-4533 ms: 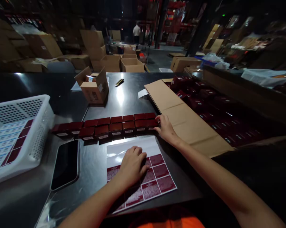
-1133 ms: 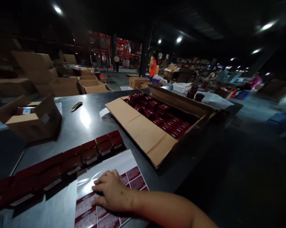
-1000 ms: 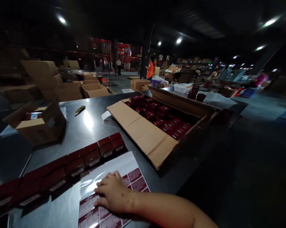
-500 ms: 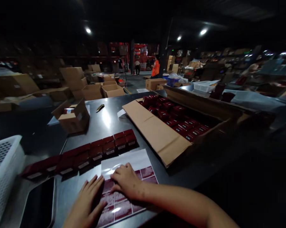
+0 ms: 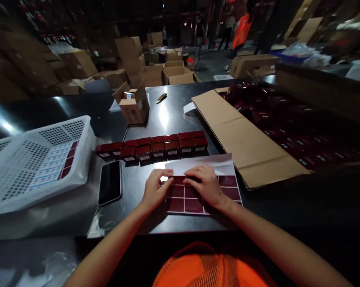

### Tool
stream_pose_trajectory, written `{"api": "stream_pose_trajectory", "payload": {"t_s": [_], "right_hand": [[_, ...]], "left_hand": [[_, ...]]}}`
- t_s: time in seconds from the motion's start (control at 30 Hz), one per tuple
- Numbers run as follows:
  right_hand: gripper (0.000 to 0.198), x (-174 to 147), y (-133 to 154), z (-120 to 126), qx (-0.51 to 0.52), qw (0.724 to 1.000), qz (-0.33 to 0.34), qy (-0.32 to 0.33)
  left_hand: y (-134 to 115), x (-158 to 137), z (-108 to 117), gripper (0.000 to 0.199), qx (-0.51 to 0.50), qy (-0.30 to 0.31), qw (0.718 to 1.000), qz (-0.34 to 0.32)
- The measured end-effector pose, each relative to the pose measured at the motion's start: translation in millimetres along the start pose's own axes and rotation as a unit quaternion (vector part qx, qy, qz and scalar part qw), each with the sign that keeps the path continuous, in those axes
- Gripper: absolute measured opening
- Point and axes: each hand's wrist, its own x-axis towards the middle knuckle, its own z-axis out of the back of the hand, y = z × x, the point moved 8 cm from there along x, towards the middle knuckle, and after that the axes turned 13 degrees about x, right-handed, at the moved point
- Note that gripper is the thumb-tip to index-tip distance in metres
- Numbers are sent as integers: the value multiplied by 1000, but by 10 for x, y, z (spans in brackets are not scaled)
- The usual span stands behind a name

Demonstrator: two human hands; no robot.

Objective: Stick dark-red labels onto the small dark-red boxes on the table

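Note:
A sheet of dark red stickers (image 5: 175,204) with white grid lines lies on the metal table, its upper part plain white. At the sheet's upper left, my left hand (image 5: 156,186) is closed, thumb and forefinger brought together at a sticker's edge. Opposite it, my right hand (image 5: 204,182) rests over the sheet with curled fingers, thumb and forefinger pinching near the same top-row sticker. Whether that sticker is lifted I cannot tell. Just beyond the sheet stands a row of small dark red boxes (image 5: 157,149) with white labels on their fronts.
Left of the boxes are a phone (image 5: 110,183) and a white plastic basket (image 5: 89,153) holding sticker sheets. A large open carton (image 5: 242,135) of red boxes stands right. Further back sit a small carton (image 5: 134,109) and a knife (image 5: 161,98). A person in orange (image 5: 242,32) is in the distance.
The view has tilted down and turned left, showing more of the basket. My hands, earlier flatter and spread on the sheet, now have their fingertips drawn in close together at its top row.

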Motion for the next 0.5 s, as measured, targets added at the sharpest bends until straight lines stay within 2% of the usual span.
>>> {"api": "stream_pose_trajectory", "payload": {"t_s": [0.13,0.27,0.4,0.5], "right_hand": [[19,-67,86,-22,-93,994,44,-28],[24,-185,97,-217,-147,987,66,2],[23,-252,58,-403,-170,983,62,37],[19,-245,-1,-419,-166,985,30,24]], "left_hand": [[46,-25,-67,21,-4,-24,999,30],[244,-95,-173,30,-32,-6,994,102],[487,-161,-246,47,-30,20,983,179],[541,-164,-246,53,-11,23,983,182]]}}
